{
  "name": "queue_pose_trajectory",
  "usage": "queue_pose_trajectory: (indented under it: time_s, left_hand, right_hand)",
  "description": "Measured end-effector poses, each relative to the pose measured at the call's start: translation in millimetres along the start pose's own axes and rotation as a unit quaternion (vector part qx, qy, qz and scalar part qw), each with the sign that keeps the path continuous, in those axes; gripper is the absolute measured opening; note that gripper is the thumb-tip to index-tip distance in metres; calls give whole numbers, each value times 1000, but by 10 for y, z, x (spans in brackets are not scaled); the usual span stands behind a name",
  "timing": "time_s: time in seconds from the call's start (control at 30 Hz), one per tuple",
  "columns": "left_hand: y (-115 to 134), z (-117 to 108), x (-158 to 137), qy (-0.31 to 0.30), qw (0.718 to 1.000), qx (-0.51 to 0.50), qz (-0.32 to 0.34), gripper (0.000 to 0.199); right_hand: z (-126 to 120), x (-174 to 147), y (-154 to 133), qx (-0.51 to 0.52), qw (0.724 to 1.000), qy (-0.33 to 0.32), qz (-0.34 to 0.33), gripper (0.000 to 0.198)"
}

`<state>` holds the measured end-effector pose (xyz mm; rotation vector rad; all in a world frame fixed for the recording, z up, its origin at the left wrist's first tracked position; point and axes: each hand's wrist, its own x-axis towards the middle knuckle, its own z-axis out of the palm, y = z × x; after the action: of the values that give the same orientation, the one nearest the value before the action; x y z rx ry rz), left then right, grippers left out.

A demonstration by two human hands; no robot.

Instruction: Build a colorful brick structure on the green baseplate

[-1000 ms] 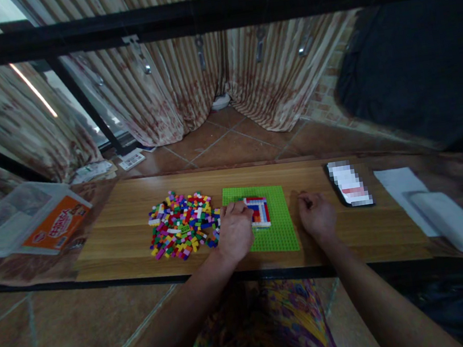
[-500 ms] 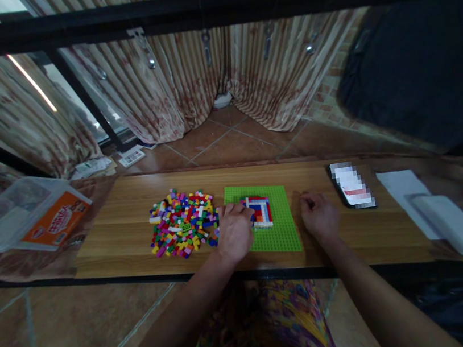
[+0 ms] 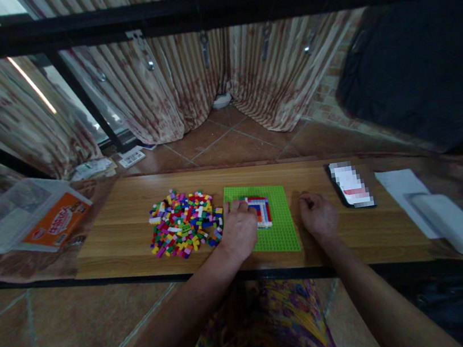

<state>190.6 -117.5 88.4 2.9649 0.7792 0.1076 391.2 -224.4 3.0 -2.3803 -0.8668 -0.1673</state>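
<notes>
A green studded baseplate [image 3: 282, 235] lies on the wooden table, carrying a flat patch of toy bricks [image 3: 264, 209] in white, red and blue with some orange. Over the plate's left part is my left hand [image 3: 242, 232], its fingers bent down and drawn together against the left side of the patch. Whatever those fingers pinch is hidden beneath them. To the right of the plate, my right hand [image 3: 320, 215] rests on the wood in a loose fist, with nothing visible in it. A pile of loose bricks [image 3: 182, 226] in many colours spreads just left of the plate.
A phone [image 3: 350, 185] with a blurred screen lies right of my right hand. Farther right are a white sheet [image 3: 401, 184] and a white case-like object [image 3: 458, 225]. A clear plastic box [image 3: 23, 197] with an orange label stands left of the wooden table [image 3: 111, 236].
My left hand has shifted slightly to the right, and more bricks at the pile's right edge show. My right hand stays in place.
</notes>
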Motion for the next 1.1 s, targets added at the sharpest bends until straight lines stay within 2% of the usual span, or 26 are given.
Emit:
queue_pose_trajectory:
  time_s: [0.37,0.57,0.73,0.87,1.1]
  left_hand:
    - [29,11,-43,-16,1000,7,-10,19]
    - [8,41,-111,9,999,-21,-25,22]
    - [-72,59,-267,48,995,-67,-64,25]
    - [-101,90,-319,51,992,-99,-58,26]
    - [-62,140,-236,49,992,-109,-47,20]
  right_hand:
    - [0,4,0,-13,1000,-4,10,39]
    - [21,13,17,-9,1000,-3,8,38]
    - [20,10,23,-2,1000,6,1,37]
    - [15,8,30,-1,1000,6,-10,38]
    - [11,10,25,-3,1000,3,-11,39]
